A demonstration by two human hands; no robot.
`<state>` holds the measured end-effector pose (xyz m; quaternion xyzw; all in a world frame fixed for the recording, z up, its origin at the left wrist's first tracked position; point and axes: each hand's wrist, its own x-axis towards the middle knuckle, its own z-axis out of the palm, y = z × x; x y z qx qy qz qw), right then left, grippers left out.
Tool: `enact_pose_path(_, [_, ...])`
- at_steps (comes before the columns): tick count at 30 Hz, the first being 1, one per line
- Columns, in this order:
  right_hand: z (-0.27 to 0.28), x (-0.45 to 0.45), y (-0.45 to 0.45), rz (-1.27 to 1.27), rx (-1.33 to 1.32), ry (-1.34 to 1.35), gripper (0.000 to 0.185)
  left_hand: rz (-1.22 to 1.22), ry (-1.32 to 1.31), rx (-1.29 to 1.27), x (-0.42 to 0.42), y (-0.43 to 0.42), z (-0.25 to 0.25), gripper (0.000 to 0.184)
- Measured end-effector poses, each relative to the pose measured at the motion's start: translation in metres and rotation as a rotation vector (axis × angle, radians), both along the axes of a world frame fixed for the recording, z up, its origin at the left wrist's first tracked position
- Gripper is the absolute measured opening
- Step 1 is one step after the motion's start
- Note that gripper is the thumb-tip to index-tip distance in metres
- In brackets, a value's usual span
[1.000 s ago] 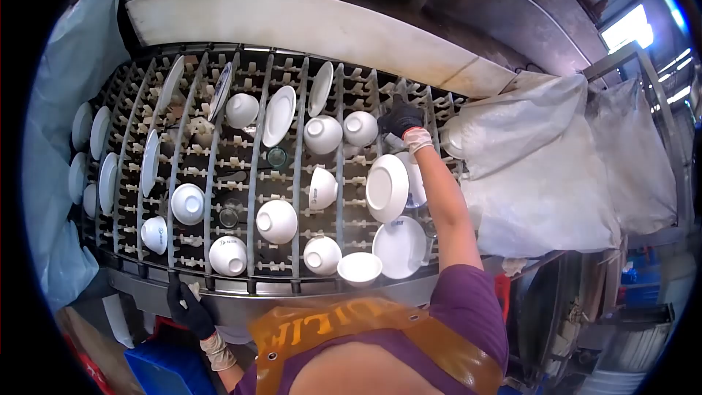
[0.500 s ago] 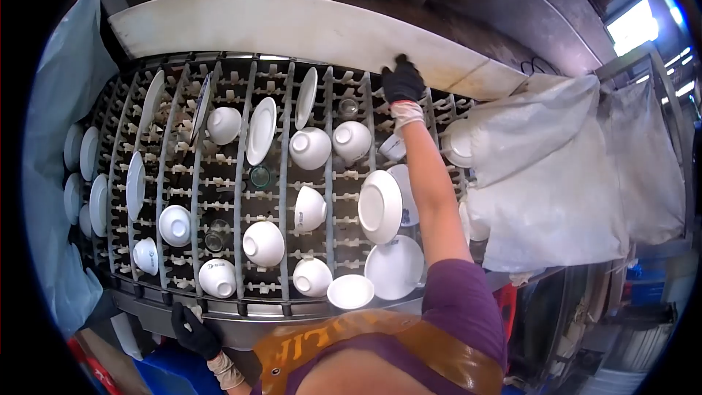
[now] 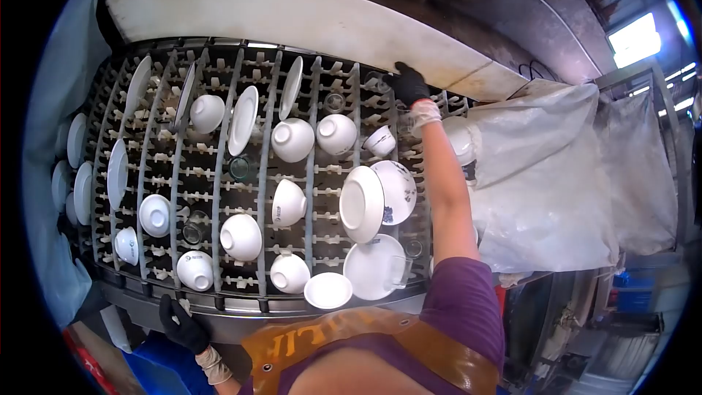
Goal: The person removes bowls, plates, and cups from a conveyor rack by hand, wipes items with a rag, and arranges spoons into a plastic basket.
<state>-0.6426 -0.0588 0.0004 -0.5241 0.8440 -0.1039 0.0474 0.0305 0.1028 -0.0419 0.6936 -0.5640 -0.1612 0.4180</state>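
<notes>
My right hand (image 3: 409, 85), in a black glove with a pale cuff, reaches to the rack's far edge. Its fingers point left, and between them I see nothing held. Just left of them a clear drinking glass (image 3: 378, 82) sits on the pegs; contact is unclear. Below the wrist are a tilted white bowl (image 3: 379, 142) and a patterned plate (image 3: 395, 192). My left hand (image 3: 184, 328), also black-gloved, is at the near metal rail. Its fingers curl around a small pale thing (image 3: 183, 306) too small to name.
The pegged conveyor (image 3: 208, 205) carries several white bowls, plates and glasses. A pale board (image 3: 241, 7) runs along its far side. Plastic curtains hang at the right (image 3: 541, 175) and left (image 3: 62, 153). A blue bin (image 3: 164, 366) stands below the near rail (image 3: 241, 328).
The conveyor has carried the dishes leftward. My right hand has shifted slightly right and down, leaving the glass visible beside it. My left hand has moved a little left.
</notes>
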Motion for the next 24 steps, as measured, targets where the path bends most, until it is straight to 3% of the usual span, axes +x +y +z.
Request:
enact_pose_path(1, [0.004, -0.007, 0.009, -0.03, -0.174, -0.08, 0.066, 0.027, 0.103, 0.045, -0.003, 0.003, 0.001, 0.023])
enact_pose_path(3, [0.031, -0.009, 0.036, -0.069, 0.121, -0.204, 0.074, 0.061, 0.16, 0.074, -0.006, 0.005, 0.003, 0.024])
enact_pose_path(5, [-0.024, -0.027, 0.067, 0.034, -0.067, -0.125, 0.082, 0.007, -0.019, 0.045, -0.006, 0.006, 0.0, 0.024])
enact_pose_path(7, [-0.07, -0.025, 0.083, -0.03, -0.024, -0.048, 0.089, -0.019, -0.047, -0.012, -0.008, 0.007, -0.003, 0.023])
enact_pose_path(9, [-0.033, -0.01, 0.084, -0.071, 0.02, -0.104, 0.09, -0.152, -0.346, 0.016, -0.009, 0.009, 0.0, 0.022])
enact_pose_path(11, [-0.009, -0.009, 0.084, -0.182, 0.097, -0.121, 0.09, -0.099, -0.327, -0.014, -0.011, 0.011, -0.002, 0.021])
enact_pose_path(13, [-0.005, -0.02, 0.076, -0.119, 0.078, 0.007, 0.079, -0.069, -0.09, 0.026, -0.021, 0.011, 0.007, 0.021])
enact_pose_path(15, [-0.008, -0.033, 0.065, -0.107, -0.062, 0.076, 0.068, -0.074, -0.1, 0.032, -0.024, 0.011, 0.008, 0.021])
enact_pose_path(17, [0.001, -0.037, 0.057, -0.221, -0.01, 0.008, 0.062, -0.073, -0.137, 0.02, -0.029, 0.013, 0.01, 0.022])
enact_pose_path(19, [0.017, -0.021, 0.067, 0.129, 0.05, -0.35, 0.059, -0.058, -0.065, 0.024, -0.032, 0.017, 0.009, 0.023])
enact_pose_path(20, [-0.008, -0.025, 0.078, 0.243, 0.032, -0.709, 0.061, -0.055, -0.044, 0.017, -0.034, 0.017, 0.008, 0.024])
enact_pose_path(22, [-0.011, 0.016, 0.089, 0.448, 0.157, -0.615, 0.067, -0.048, -0.069, 0.023, -0.036, 0.017, 0.007, 0.024])
enact_pose_path(23, [-0.001, 0.041, 0.093, 0.623, 0.103, -0.282, 0.075, -0.051, -0.098, 0.024, -0.038, 0.019, 0.009, 0.024])
enact_pose_path(24, [-0.013, 0.055, 0.094, 0.535, 0.064, -0.26, 0.078, -0.05, -0.077, 0.006, -0.045, 0.019, 0.014, 0.024])
